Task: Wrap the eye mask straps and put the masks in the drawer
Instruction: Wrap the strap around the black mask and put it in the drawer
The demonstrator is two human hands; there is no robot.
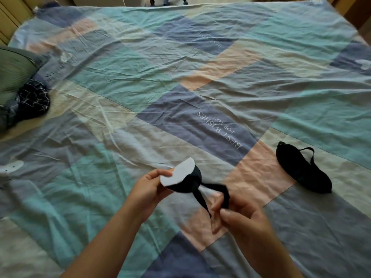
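Observation:
My left hand point(149, 187) grips a folded eye mask point(180, 175), white on its inner face and black outside, held above the bed. Its black strap point(215, 190) runs rightwards from the mask into my right hand point(239, 216), whose fingers pinch the strap's loop. A second black eye mask point(299, 170) lies flat on the patchwork bedsheet point(160, 81) to the right, its strap loose beside it and untouched. No drawer is in view.
A grey-green pillow point(14, 71) and a dark navy patterned cloth point(33, 100) sit at the bed's left edge. Wooden furniture point(10, 15) stands at the far left, and a chair base point(168, 0) shows beyond the bed's far edge.

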